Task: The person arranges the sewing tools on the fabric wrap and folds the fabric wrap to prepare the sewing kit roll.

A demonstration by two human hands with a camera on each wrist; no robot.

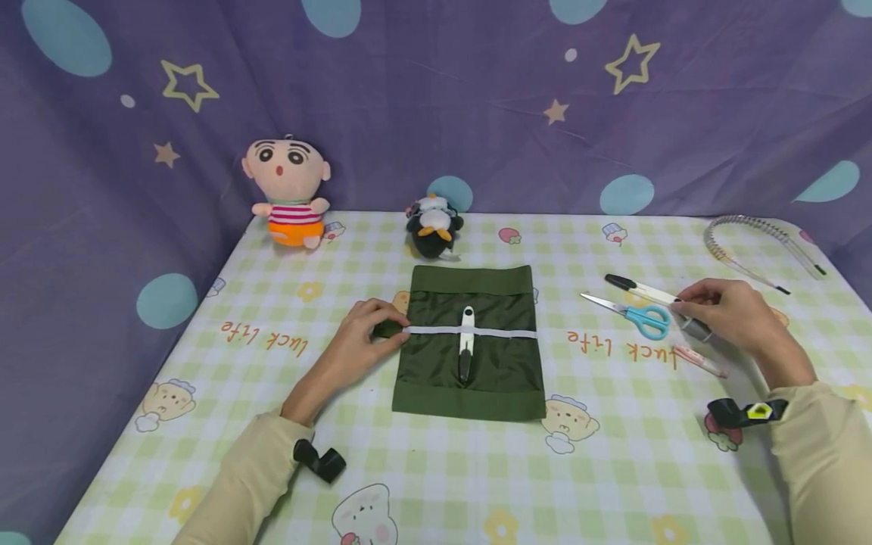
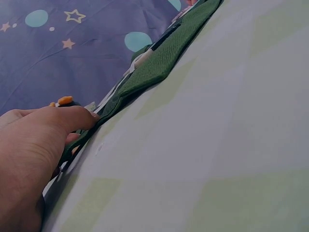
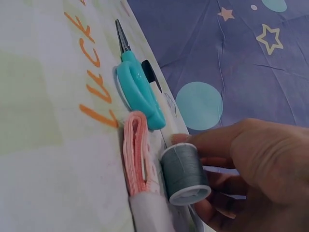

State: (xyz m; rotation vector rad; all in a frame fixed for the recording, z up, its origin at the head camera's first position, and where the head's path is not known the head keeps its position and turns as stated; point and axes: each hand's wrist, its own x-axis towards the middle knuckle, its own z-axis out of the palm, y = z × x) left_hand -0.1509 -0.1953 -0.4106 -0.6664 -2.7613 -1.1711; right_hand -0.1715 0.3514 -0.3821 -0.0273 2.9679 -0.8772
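Note:
A dark green cloth organizer (image 1: 470, 403) lies flat, with a white elastic strip (image 1: 507, 333) across its middle. Under that strip sits a white tool with a black tip (image 1: 467, 344). At the organizer's left edge, my left hand (image 1: 359, 337) pinches the green fabric (image 2: 145, 72) between thumb and fingers. On the right, my right hand (image 1: 729, 314) pinches the rear end of a similar white tool with a black cap (image 1: 643, 290). Close under those fingers lies a spool of grey thread (image 3: 184, 171). Turquoise-handled scissors (image 1: 647, 322) lie beside the tool.
A folded pink tape (image 1: 700, 361) lies near the spool. A wire headband (image 1: 742, 219) is at the back right. A plush doll (image 1: 289, 193) and a penguin toy (image 1: 434, 227) sit at the back edge before a purple curtain (image 1: 477, 98).

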